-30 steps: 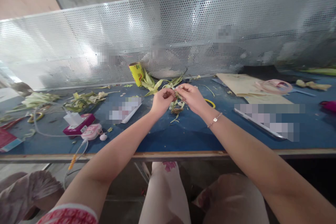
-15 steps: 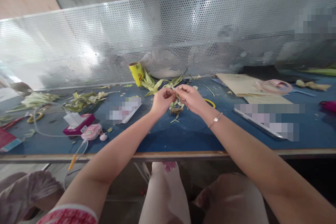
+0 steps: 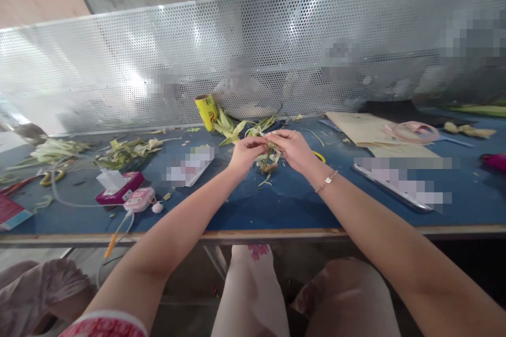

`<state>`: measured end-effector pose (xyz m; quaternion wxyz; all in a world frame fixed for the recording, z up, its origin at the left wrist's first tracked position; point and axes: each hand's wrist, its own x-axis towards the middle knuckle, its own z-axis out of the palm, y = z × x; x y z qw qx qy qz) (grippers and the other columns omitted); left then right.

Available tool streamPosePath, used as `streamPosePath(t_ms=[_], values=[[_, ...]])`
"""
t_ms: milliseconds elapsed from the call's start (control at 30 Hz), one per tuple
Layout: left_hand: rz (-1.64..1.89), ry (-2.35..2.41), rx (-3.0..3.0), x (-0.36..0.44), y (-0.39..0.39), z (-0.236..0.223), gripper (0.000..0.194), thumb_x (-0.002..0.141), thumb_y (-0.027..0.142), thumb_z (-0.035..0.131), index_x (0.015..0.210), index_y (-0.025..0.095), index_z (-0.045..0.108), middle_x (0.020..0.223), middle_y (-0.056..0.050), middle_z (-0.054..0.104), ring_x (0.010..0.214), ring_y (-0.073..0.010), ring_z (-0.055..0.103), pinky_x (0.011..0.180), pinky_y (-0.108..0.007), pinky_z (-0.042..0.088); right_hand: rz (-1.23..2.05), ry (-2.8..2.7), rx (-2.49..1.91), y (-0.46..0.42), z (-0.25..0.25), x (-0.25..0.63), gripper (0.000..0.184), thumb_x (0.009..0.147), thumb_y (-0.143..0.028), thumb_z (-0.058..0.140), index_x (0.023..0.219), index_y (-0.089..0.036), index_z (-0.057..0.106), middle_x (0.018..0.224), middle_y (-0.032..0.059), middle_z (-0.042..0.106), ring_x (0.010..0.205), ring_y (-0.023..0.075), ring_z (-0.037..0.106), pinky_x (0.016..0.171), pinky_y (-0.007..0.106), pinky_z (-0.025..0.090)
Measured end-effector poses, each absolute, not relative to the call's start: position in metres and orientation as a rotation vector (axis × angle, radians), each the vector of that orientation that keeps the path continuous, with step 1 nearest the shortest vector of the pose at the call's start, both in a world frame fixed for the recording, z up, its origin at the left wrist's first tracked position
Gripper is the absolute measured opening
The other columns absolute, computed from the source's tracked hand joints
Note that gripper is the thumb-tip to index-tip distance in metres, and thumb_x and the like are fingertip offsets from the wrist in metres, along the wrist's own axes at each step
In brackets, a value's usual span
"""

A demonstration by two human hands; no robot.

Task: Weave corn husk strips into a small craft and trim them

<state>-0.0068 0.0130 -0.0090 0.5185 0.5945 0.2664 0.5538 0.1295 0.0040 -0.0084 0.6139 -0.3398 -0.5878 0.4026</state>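
Observation:
My left hand (image 3: 249, 154) and my right hand (image 3: 290, 148) meet over the middle of the blue table. Both are closed, fingertips almost touching, pinching pale strips that look like corn husk (image 3: 271, 157). The strips hang under the fingers and end in a brownish knotted bit (image 3: 269, 167) close to the tabletop. My fingers hide just how the strips are held. Behind my hands lie longer green husk leaves (image 3: 233, 130), beside a yellow cardboard tube (image 3: 206, 112). A yellow ring-shaped handle (image 3: 319, 157) shows partly past my right hand.
A perforated metal screen (image 3: 166, 42) stands along the back. Left are a phone (image 3: 192, 167), a tissue pack (image 3: 120, 189), a pink case with a cable (image 3: 139, 199) and leaf piles (image 3: 126, 152). Right lie a tablet-like device (image 3: 391, 185), brown paper (image 3: 363, 129) and a pink tape roll (image 3: 413, 131).
The knotted bit and hanging strips show more clearly beneath my hands. My fingers have shifted slightly, with the right hand a little farther right. Both stay closed on the strips.

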Motion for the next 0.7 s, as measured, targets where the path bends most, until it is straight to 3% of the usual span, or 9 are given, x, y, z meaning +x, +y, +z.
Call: streamPosePath(t_ms=[133, 400, 700], values=[[1.339, 0.665, 1.433, -0.0058, 0.0127, -0.0091, 0.024, 0.053, 0.022, 0.077, 0.073, 0.015, 0.066, 0.067, 0.000, 0.067, 0.062, -0.0091, 0.061, 0.069, -0.027, 0.052, 0.918, -1.359, -0.779, 0.0041, -0.0087, 0.1290, 0.030, 0.067, -0.049, 0.070, 0.069, -0.019, 0.065, 0.053, -0.0024, 0.048, 0.050, 0.0087, 0.040, 0.046, 0.025, 0.026], [1.346, 0.694, 1.507, -0.0064, 0.0130, -0.0089, 0.019, 0.056, 0.021, 0.076, 0.067, 0.015, 0.062, 0.068, 0.001, 0.064, 0.063, -0.0077, 0.057, 0.068, -0.025, 0.049, 1.002, -1.301, -0.743, 0.0019, -0.0066, 0.1282, 0.027, 0.064, -0.043, 0.073, 0.068, -0.018, 0.065, 0.056, -0.0030, 0.049, 0.048, 0.0063, 0.034, 0.045, 0.025, 0.020], [1.368, 0.742, 1.477, -0.0048, 0.0085, -0.0050, 0.013, 0.065, 0.021, 0.069, 0.067, 0.015, 0.057, 0.059, 0.003, 0.056, 0.055, -0.0056, 0.051, 0.061, -0.022, 0.046, 0.981, -1.319, -0.737, -0.0005, -0.0044, 0.1273, 0.029, 0.067, -0.046, 0.072, 0.066, -0.019, 0.063, 0.051, -0.0056, 0.039, 0.046, 0.0063, 0.031, 0.045, 0.025, 0.020]])
